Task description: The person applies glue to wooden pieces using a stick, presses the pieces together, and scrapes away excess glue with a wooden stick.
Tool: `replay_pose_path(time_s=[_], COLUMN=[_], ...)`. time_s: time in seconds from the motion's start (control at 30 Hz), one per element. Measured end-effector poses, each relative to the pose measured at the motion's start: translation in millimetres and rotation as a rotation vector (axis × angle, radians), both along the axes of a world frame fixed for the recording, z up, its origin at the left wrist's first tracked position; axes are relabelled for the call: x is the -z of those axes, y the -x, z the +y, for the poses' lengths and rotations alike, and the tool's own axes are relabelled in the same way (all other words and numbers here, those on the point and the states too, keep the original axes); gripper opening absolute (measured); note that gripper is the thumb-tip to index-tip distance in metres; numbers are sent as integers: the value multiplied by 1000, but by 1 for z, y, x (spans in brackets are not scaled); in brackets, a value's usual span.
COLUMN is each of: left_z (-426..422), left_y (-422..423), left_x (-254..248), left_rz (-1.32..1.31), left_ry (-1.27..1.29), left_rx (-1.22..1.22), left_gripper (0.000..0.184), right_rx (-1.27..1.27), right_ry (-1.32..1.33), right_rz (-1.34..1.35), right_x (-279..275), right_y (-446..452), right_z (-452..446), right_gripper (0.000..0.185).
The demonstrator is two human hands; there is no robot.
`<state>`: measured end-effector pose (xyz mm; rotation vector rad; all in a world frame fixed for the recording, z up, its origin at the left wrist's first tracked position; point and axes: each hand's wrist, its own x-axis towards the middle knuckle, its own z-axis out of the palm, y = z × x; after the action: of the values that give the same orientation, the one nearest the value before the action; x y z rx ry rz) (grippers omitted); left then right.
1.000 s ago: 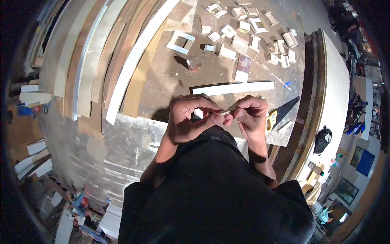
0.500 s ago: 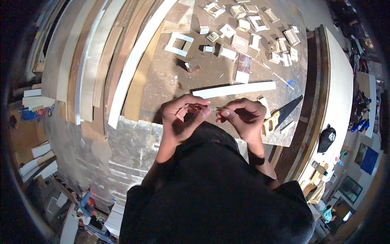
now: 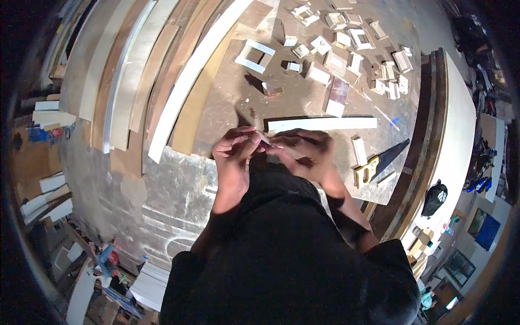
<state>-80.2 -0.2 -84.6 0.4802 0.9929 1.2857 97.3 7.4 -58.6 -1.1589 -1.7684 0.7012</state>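
Note:
My left hand (image 3: pixel 234 160) is closed in a pinch on a small, thin, pale piece (image 3: pixel 264 137), whose exact kind is too small to make out. From the other side my right hand (image 3: pixel 311 157) meets it, fingers bent and thumb at the piece's lower end, partly smeared by motion. Both hands are held in front of my body, over the near edge of the brown work board. Just beyond them lies a long white wooden strip (image 3: pixel 322 124). A handsaw (image 3: pixel 376 162) with a yellow handle rests to the right, beside a short wooden block (image 3: pixel 358 150).
Long boards (image 3: pixel 187 81) lie side by side on the left. Several small wooden assemblies (image 3: pixel 336 62) are scattered at the back, near a square wooden frame (image 3: pixel 254 56). A black cap-like item (image 3: pixel 435 198) sits on the pale panel (image 3: pixel 457 124) at right.
My right hand has moved left to meet my left hand, and the thin piece now sits between their fingertips. The view has shifted slightly, so the bench appears lower and further right.

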Motion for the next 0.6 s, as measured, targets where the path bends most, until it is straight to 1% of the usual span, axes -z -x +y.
replay_pose_path(time_s=[0.07,0.1,0.13,0.17,0.2,0.23,0.27,0.33,0.4,0.47,0.53,0.57,0.6], left_z=[1,1,1,1,0,1,-1,-4,-8,-14,-21,-24,-27], left_y=[6,10,15,23,29,33,38,46,52,62,67,69,71], left_x=[-6,-9,-9,-9,-9,-17,-17,-16,-15,-7,-1,2,5], left_rz=[-24,-48,-50,-74,-97,-85,-88,-32,-20,28,12,-7,-9], left_ry=[11,23,20,12,4,-1,-4,-32,-20,-97,-101,-111,-110], left_rx=[-44,-81,-88,-97,-103,-104,-102,-85,-101,-52,-60,-51,-50], left_gripper=[14,16,16,17,18,18,18,20,21,21,22,22,22], right_rx=[-40,7,134,340,370,378,380,458,420,367,237,288,289], right_ry=[-62,15,74,265,233,229,226,166,215,267,189,189,190], right_rz=[70,108,110,159,76,-47,-49,-405,-376,-343,-234,-395,-397], right_x=[0,7,37,44,58,92,118,156,187,196,185,180,173], right_y=[-4,-11,-17,-15,-19,-28,-29,-29,-30,-28,-23,-21,-17], right_z=[14,23,37,53,73,92,104,119,126,134,135,135,131], right_gripper=[17,19,20,22,24,29,29,34,35,36,31,23,23])
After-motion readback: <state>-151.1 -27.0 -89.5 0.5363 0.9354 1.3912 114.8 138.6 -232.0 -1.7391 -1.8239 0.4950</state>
